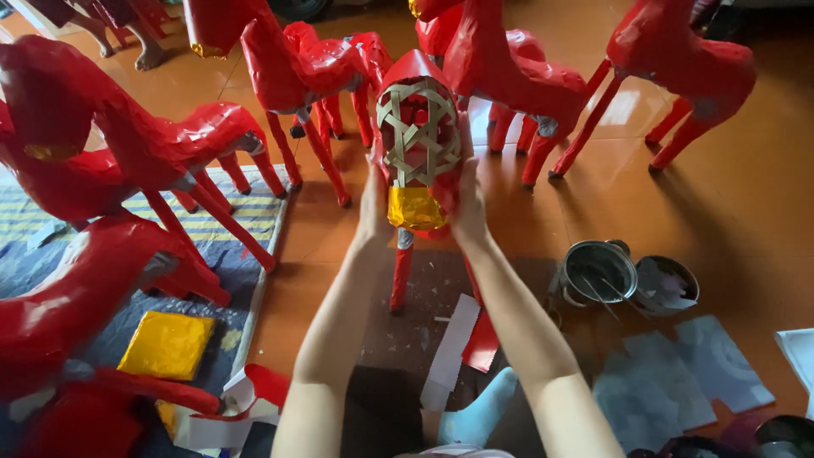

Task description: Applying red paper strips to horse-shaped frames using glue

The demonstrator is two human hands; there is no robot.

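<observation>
A red paper horse figure [417, 76] stands in front of me on thin red legs [400, 276]. Its near end shows a bare woven bamboo lattice [415, 127] with a patch of gold foil paper [415, 208] below it. My left hand [373, 208] presses against the left side of that end. On the other side my right hand [469, 199] holds it, fingers flat on the red paper. Both forearms reach up from the bottom of the view.
Several finished red paper horses [127, 144] stand around on the orange floor and a striped mat [229, 220]. A stack of gold foil sheets [166, 343] lies at lower left. A metal pot [599, 271] with sticks and its lid [666, 284] sit at right, beside grey paper sheets [678, 373]. Red and white scraps [462, 339] lie near my feet.
</observation>
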